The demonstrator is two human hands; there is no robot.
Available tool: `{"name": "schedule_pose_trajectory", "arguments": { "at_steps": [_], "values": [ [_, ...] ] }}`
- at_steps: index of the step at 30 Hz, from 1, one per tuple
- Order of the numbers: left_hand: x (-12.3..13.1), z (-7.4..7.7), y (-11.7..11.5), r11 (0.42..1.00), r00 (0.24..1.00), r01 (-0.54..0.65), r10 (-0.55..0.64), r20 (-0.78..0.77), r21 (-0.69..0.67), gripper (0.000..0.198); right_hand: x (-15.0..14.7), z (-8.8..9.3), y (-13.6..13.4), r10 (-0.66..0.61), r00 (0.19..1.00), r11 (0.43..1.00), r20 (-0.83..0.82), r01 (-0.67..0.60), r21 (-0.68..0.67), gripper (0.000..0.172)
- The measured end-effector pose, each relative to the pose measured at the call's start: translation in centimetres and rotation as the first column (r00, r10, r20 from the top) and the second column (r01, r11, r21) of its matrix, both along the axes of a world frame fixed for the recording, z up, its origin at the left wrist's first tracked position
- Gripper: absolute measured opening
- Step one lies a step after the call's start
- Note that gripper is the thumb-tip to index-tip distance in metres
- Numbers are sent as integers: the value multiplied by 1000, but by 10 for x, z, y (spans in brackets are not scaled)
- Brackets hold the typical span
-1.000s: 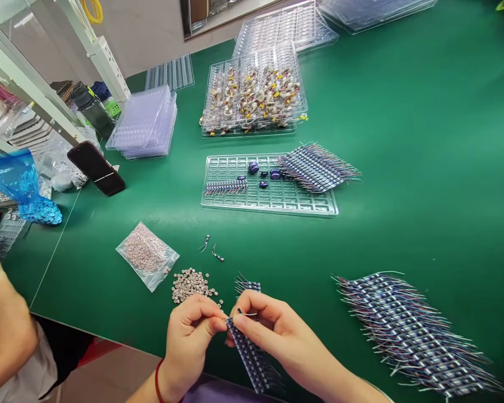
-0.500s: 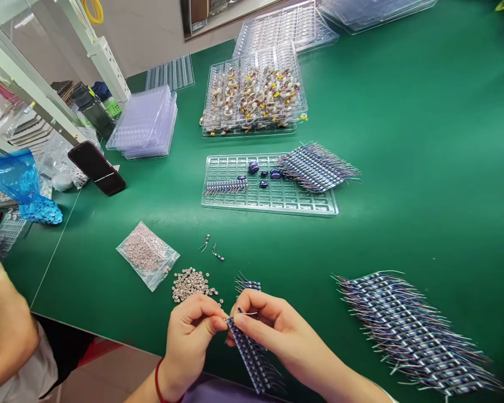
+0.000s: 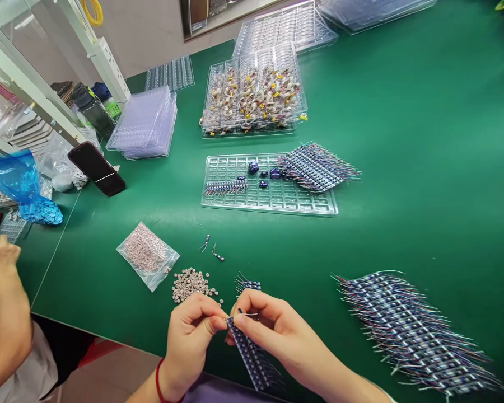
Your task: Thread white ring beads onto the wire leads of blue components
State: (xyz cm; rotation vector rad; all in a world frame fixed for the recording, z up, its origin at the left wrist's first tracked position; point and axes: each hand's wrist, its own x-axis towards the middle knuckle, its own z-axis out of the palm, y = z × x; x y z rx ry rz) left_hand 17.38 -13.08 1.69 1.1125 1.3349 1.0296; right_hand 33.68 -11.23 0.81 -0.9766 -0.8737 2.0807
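Dark-blue wired strip (image 3: 249,358), held at the near edge of the table (image 3: 411,184). The right hand's (image 3: 273,330) fingers are closed on its upper end; the left hand's (image 3: 191,336) fingers are pinched together beside that end, anything between them hidden. Left of the hands, a clear bag (image 3: 154,281) contains small round pieces (image 3: 140,249). Toward the far edge, a clear tray (image 3: 317,207) carries purple rolls (image 3: 253,167) and bundled strips (image 3: 319,167); beyond, stacked trays (image 3: 277,55) hold white-and-yellow parts (image 3: 264,98).
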Motion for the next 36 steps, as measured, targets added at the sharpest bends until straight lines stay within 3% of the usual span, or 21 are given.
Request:
{"name": "schedule_pose_trajectory", "arguments": {
  "at_steps": [10,19,28,36],
  "values": [
    [-1,0,-1,1000,1000,-10,10,20,-13,23,2,3,3,19,1000,1000,-5,-19,1,44],
    [-1,-1,-1,1000,1000,-10,11,29,-16,23,0,13,5,33,995,997,89,-39,69,44],
    [0,-2,-1,1000,999,-14,15,35,-22,25,2,10,3,34,985,990,168,-56,129,37],
    [0,-9,-5,998,996,-37,40,82,-42,23,0,11,3,32,988,994,149,-46,97,39]
  ]
}}
